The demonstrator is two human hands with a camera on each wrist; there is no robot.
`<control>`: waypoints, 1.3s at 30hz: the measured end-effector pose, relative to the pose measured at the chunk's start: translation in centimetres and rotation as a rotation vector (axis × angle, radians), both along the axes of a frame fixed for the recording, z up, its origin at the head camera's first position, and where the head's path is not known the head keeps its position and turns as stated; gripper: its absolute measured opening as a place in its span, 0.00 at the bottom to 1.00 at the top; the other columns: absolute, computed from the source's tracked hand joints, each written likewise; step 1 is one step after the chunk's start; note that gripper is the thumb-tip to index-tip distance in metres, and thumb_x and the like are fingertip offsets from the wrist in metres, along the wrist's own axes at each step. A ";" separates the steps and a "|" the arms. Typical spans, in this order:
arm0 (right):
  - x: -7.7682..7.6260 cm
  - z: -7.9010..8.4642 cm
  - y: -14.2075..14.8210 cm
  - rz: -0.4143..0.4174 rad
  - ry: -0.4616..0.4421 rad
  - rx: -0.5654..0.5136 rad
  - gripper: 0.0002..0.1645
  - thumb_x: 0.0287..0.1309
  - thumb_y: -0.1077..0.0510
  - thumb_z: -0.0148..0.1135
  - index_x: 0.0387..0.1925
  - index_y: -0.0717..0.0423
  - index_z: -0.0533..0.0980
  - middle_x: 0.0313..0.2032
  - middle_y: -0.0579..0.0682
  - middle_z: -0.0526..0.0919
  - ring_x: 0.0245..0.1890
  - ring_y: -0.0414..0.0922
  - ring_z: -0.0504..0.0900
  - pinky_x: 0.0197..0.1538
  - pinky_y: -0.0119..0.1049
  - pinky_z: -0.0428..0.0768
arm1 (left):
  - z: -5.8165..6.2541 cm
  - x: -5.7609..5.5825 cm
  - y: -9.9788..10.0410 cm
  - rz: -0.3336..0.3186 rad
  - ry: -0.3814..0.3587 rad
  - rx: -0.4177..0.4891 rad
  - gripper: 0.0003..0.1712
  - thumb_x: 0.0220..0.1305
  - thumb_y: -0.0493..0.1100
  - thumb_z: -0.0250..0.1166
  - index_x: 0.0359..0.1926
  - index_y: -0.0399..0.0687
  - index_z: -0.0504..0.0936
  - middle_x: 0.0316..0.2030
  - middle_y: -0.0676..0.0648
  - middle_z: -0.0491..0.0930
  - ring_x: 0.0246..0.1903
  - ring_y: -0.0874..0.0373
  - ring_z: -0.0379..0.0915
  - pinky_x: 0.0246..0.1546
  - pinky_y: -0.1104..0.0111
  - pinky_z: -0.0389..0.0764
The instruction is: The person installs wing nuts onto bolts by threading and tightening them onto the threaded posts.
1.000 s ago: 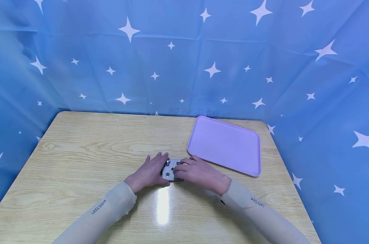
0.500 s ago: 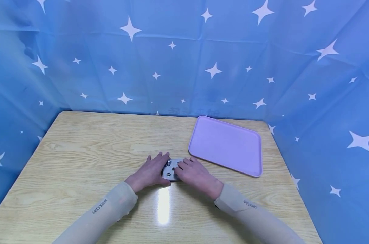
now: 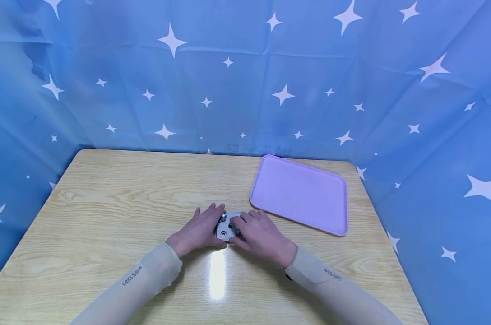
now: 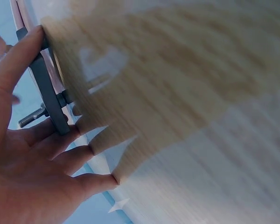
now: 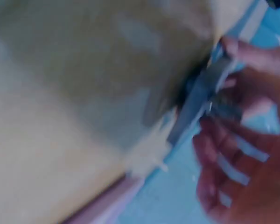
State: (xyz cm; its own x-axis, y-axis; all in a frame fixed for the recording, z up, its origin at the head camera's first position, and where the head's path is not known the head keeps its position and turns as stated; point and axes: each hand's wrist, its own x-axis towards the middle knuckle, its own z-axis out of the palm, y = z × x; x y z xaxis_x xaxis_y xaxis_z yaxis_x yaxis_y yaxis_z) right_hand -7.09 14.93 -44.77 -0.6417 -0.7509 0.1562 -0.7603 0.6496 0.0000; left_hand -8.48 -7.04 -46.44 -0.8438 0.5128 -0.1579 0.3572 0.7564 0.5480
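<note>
A flat grey metal plate (image 3: 225, 228) with round holes lies near the table's middle. My left hand (image 3: 200, 229) grips its left end, thumb at the near edge and fingers at the far edge. A threaded bolt (image 4: 32, 116) sticks out from the plate beside those fingers in the left wrist view. Over the plate's right end is my right hand (image 3: 261, 234), thumb and bent fingers spread either side of a small dark fitting (image 3: 238, 233). The blurred right wrist view shows fingers close around this fitting; I cannot tell whether they pinch it.
A purple tray (image 3: 300, 194) lies at the back right of the wooden table (image 3: 127, 194), just beyond my right hand. A blue curtain with white stars (image 3: 245, 81) hangs behind the table and along both sides.
My right hand's fingers have shifted over the plate's right end, and its thumb now reaches out to the near edge. The left hand keeps its grip on the plate.
</note>
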 end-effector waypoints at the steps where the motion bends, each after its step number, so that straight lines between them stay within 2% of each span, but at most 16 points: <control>1: -0.2 0.3 0.3 0.035 -0.026 0.009 0.23 0.66 0.44 0.69 0.56 0.50 0.80 0.46 0.45 0.84 0.43 0.45 0.81 0.46 0.43 0.79 | 0.0 0.0 0.0 0.000 -0.004 0.003 0.59 0.49 0.53 0.84 0.75 0.34 0.64 0.75 0.33 0.62 0.76 0.35 0.53 0.71 0.32 0.51; 3: -0.6 0.8 0.9 0.122 -0.050 0.045 0.22 0.67 0.48 0.69 0.60 0.46 0.79 0.53 0.43 0.83 0.53 0.45 0.80 0.54 0.46 0.79 | 0.0 0.0 0.0 0.005 -0.013 0.008 0.59 0.49 0.53 0.84 0.75 0.34 0.64 0.75 0.33 0.62 0.76 0.35 0.53 0.72 0.32 0.50; 6: -1.0 1.5 1.7 0.250 -0.014 0.113 0.21 0.68 0.56 0.68 0.61 0.43 0.79 0.60 0.38 0.81 0.61 0.44 0.77 0.62 0.50 0.76 | -0.1 0.0 0.0 0.013 -0.017 0.010 0.59 0.49 0.52 0.84 0.75 0.35 0.65 0.75 0.33 0.63 0.76 0.36 0.53 0.72 0.32 0.51; 9: -1.2 1.8 2.2 0.306 0.052 0.174 0.20 0.70 0.60 0.64 0.60 0.42 0.79 0.62 0.37 0.80 0.63 0.44 0.76 0.62 0.47 0.75 | -0.2 -0.1 0.2 0.017 -0.019 0.002 0.59 0.48 0.53 0.84 0.75 0.35 0.65 0.75 0.33 0.63 0.77 0.36 0.53 0.72 0.32 0.51; 14: -1.4 1.7 2.3 0.327 0.111 0.222 0.18 0.70 0.60 0.63 0.57 0.40 0.80 0.60 0.36 0.81 0.63 0.44 0.76 0.57 0.43 0.75 | -0.2 -0.1 0.2 0.022 -0.030 0.001 0.59 0.49 0.53 0.84 0.75 0.36 0.64 0.75 0.33 0.63 0.77 0.37 0.53 0.73 0.34 0.50; 18: -1.4 1.6 2.0 0.318 0.125 0.221 0.14 0.66 0.58 0.67 0.51 0.40 0.82 0.56 0.36 0.82 0.60 0.43 0.77 0.55 0.42 0.75 | -0.2 -0.1 0.2 0.023 -0.037 0.000 0.59 0.49 0.52 0.84 0.76 0.36 0.64 0.75 0.34 0.63 0.77 0.37 0.52 0.73 0.34 0.49; 22: -1.5 1.3 1.7 0.308 0.147 0.197 0.09 0.64 0.56 0.70 0.44 0.40 0.83 0.49 0.37 0.84 0.53 0.43 0.78 0.50 0.40 0.75 | -0.1 -0.1 0.2 0.020 -0.040 -0.003 0.59 0.49 0.53 0.84 0.76 0.36 0.63 0.75 0.34 0.63 0.77 0.37 0.52 0.73 0.34 0.49; 29: -1.3 0.4 1.0 0.256 0.186 0.201 0.07 0.66 0.58 0.68 0.43 0.42 0.82 0.42 0.39 0.83 0.43 0.42 0.78 0.44 0.37 0.76 | -0.1 -0.1 0.2 0.020 -0.032 -0.002 0.60 0.49 0.53 0.84 0.76 0.37 0.63 0.75 0.34 0.63 0.77 0.37 0.52 0.73 0.34 0.49; 34: -0.6 -0.2 0.1 0.172 0.185 0.152 0.06 0.62 0.61 0.69 0.39 0.51 0.80 0.36 0.44 0.82 0.36 0.42 0.78 0.39 0.35 0.78 | -0.3 -0.1 0.2 0.019 -0.020 -0.005 0.60 0.49 0.53 0.84 0.76 0.35 0.63 0.75 0.33 0.63 0.77 0.36 0.53 0.72 0.33 0.50; 39: 0.3 -0.7 -0.8 0.025 0.076 0.034 0.07 0.62 0.63 0.70 0.34 0.58 0.77 0.31 0.49 0.80 0.30 0.43 0.78 0.34 0.37 0.79 | -0.2 -0.1 0.2 0.021 -0.013 -0.010 0.60 0.48 0.52 0.84 0.75 0.34 0.64 0.74 0.33 0.64 0.77 0.37 0.53 0.72 0.33 0.51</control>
State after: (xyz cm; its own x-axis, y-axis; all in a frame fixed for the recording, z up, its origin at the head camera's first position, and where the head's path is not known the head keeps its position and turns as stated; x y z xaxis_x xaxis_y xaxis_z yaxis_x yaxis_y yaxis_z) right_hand -6.81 14.16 -45.42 -0.6098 -0.7723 0.1781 -0.7733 0.6290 0.0796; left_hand -8.55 -6.85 -46.66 -0.8522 0.4935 -0.1736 0.3342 0.7689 0.5450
